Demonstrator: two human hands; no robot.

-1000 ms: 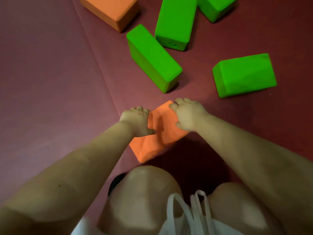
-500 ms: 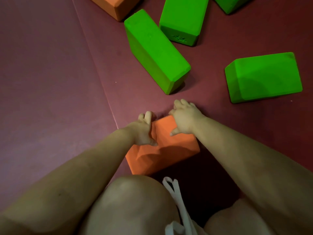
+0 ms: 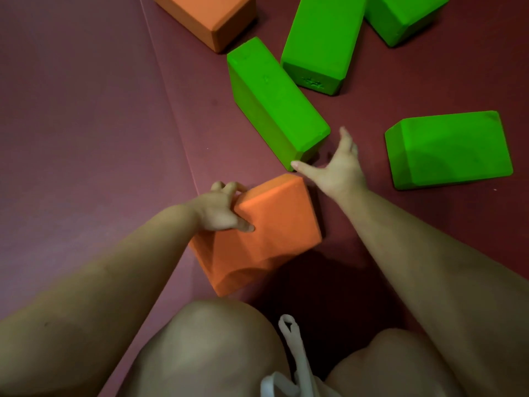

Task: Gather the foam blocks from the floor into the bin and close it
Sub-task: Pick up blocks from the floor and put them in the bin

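Head view shows the orange block (image 3: 257,233) lying on the floor (image 3: 86,124) right under the left hand (image 3: 220,210), close in front of the knees. A moment ago both hands were clamped on this block; now the right hand (image 3: 337,170) has let go and reaches forward with its fingers spread wide, the thumb tip touching the near corner of the long green block (image 3: 274,104). The left hand alone grips the orange block, its fingers curled over the far left edge and the thumb pressed on the top face. To me this suggests the person is going for a second block before carrying anything, so the gathering is at an early stage; no bin is in view.

The orange block is a matte foam brick with bevelled edges, its lower corner slightly dented-looking and in shadow. The long green block lies at a slant just beyond the right hand. Beyond it a second green block (image 3: 320,41) lies with its near end turned towards the hands, showing a small embossed mark. To the right of the right hand, well apart, sits a third green block (image 3: 452,147). A fourth green block (image 3: 400,15) and another orange block (image 3: 206,15) lie farthest off, cut by the top edge. All rest on the dark red floor, and a seam runs away ahead of the left hand.
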